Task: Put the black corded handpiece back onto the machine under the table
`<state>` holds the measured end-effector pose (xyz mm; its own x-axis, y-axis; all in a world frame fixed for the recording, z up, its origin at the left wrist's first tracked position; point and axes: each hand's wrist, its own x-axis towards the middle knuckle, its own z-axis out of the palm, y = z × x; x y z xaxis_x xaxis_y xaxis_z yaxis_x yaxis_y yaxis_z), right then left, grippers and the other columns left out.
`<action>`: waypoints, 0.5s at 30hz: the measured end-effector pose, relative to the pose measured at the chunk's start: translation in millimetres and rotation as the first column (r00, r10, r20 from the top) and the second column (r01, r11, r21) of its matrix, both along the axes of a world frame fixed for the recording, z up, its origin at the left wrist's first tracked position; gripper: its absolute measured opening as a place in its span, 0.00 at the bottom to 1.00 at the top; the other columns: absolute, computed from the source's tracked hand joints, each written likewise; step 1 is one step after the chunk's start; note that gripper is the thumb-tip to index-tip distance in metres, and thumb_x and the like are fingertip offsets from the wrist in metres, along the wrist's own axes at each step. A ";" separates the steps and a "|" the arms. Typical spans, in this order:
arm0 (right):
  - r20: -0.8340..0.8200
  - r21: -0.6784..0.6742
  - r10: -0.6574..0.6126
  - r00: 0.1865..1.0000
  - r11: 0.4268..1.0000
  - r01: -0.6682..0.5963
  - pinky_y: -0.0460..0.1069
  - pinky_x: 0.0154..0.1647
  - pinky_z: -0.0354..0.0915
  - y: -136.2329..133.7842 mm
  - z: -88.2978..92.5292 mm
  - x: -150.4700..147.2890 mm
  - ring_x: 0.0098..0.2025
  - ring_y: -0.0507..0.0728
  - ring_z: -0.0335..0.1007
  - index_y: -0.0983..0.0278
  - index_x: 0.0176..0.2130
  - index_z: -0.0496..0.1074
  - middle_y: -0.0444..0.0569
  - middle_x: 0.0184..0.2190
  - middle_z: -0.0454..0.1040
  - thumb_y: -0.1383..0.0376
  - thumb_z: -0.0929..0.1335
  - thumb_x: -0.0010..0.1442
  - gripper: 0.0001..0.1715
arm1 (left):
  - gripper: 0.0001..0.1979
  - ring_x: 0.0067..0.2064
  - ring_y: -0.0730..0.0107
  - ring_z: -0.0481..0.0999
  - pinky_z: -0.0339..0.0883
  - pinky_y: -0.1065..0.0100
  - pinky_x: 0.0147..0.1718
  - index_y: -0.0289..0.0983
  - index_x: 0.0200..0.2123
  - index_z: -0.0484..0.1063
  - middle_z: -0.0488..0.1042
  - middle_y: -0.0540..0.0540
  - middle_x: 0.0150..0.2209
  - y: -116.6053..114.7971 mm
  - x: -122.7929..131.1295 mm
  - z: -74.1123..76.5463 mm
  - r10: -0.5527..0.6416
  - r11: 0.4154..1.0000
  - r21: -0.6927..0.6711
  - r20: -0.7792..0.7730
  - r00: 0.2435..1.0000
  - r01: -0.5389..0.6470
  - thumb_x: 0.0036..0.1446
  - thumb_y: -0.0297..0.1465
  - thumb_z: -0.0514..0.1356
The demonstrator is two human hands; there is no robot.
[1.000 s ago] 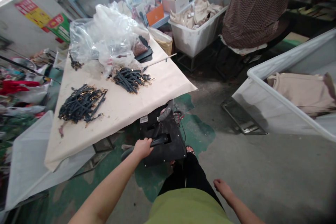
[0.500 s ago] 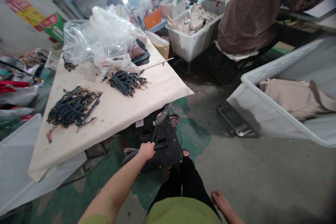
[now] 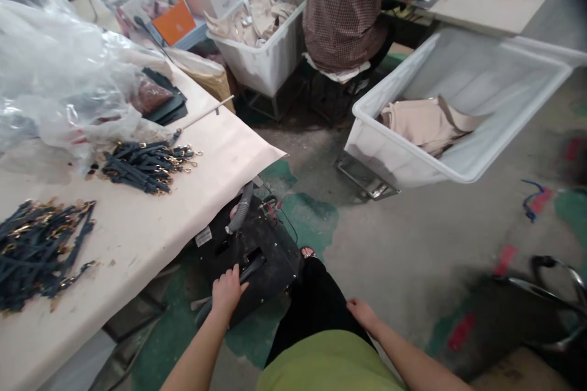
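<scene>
A: Head view. Where's the box, and what are the hands doing?

B: Black box (image 3: pixel 277 252) is on the floor at the table (image 3: pixel 220 174) edge, just ahead of the legs. Left hand (image 3: pixel 227 291) is over the handle (image 3: pixel 253 267), fingers loosely bent, index nearly straight. Grip hidden, can't tell if it's closed. Right hand (image 3: pixel 364 314) hangs at the thigh, fingers part curled. Nothing visible in it, palm hidden.

A: How will it handle?

B: My read: box rigid, probably heavy. Handle stiff, smooth, maybe slick. Ribbed hose (image 3: pixel 241 210) should flex. Take the handle mid-length, not the hose or wires (image 3: pixel 274 208).

A: What's in the way?

B: Table edge crowds one side of the box; wires lie beside it. On the table: strap pile (image 3: pixel 142 166), plastic bag (image 3: pixel 59 73). Tub (image 3: pixel 389 162) with beige fabric (image 3: pixel 418 123) is well apart, right. Seated person (image 3: pixel 348 9) beyond.
</scene>
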<state>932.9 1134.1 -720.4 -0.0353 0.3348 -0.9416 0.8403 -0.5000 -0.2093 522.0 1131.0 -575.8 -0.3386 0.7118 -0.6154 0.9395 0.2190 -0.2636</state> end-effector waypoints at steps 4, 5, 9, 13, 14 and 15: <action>-0.039 -0.008 -0.026 0.999 1.000 0.026 0.47 0.40 0.62 12.9 -1.9 -6.5 0.40 0.56 0.71 0.66 0.37 0.72 0.52 0.36 0.76 0.63 0.60 0.56 0.15 | 0.24 0.49 0.56 0.69 0.59 0.57 0.49 0.32 0.57 0.59 0.69 0.35 0.50 -16.3 9.3 5.3 -0.060 0.989 0.132 -0.005 0.998 0.060 0.58 0.32 0.51; -0.039 -0.012 -0.032 0.999 0.999 0.031 0.47 0.40 0.62 16.6 -1.9 -6.8 0.39 0.56 0.72 0.67 0.37 0.72 0.52 0.36 0.76 0.63 0.60 0.56 0.15 | 0.23 0.52 0.57 0.67 0.57 0.57 0.52 0.33 0.57 0.60 0.68 0.36 0.53 -22.1 12.0 7.5 -0.071 0.986 0.149 -0.008 0.997 0.071 0.58 0.30 0.49; -0.028 -0.015 -0.038 0.999 0.999 0.038 0.48 0.39 0.62 30.3 -2.0 -3.3 0.39 0.57 0.72 0.69 0.38 0.72 0.55 0.36 0.76 0.66 0.59 0.56 0.16 | 0.24 0.60 0.57 0.59 0.51 0.56 0.59 0.34 0.58 0.60 0.60 0.39 0.60 -47.6 26.5 24.8 -0.063 0.983 0.167 -0.097 0.993 0.078 0.58 0.28 0.47; -0.022 0.007 0.002 1.000 1.000 -0.002 0.48 0.40 0.62 41.1 -0.7 3.0 0.39 0.57 0.72 0.69 0.36 0.73 0.55 0.35 0.76 0.67 0.60 0.55 0.15 | 0.24 0.62 0.61 0.57 0.50 0.59 0.61 0.36 0.58 0.61 0.59 0.42 0.62 -80.2 48.2 45.8 0.000 0.980 0.198 -0.098 0.995 0.020 0.59 0.31 0.46; -0.017 0.019 0.019 1.000 1.000 -0.019 0.49 0.40 0.62 43.8 -0.1 4.5 0.39 0.57 0.72 0.68 0.35 0.73 0.54 0.34 0.76 0.67 0.60 0.54 0.14 | 0.23 0.62 0.62 0.59 0.52 0.60 0.60 0.37 0.57 0.63 0.61 0.43 0.61 -90.5 53.7 48.3 0.030 0.984 0.179 -0.053 0.998 -0.020 0.59 0.31 0.46; -0.011 0.033 0.039 0.999 0.999 -0.038 0.49 0.39 0.63 46.6 0.5 5.8 0.38 0.58 0.72 0.68 0.33 0.73 0.53 0.32 0.76 0.67 0.60 0.54 0.14 | 0.22 0.60 0.62 0.61 0.55 0.60 0.60 0.38 0.55 0.65 0.63 0.43 0.59 -101.7 58.4 49.0 0.075 0.986 0.153 -0.004 0.997 -0.073 0.59 0.31 0.46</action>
<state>938.7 1180.7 -719.9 -0.0596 0.3641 -0.9295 0.8562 -0.4600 -0.2351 580.4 1029.3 -526.8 -0.3993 0.7698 -0.4979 0.9167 0.3259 -0.2312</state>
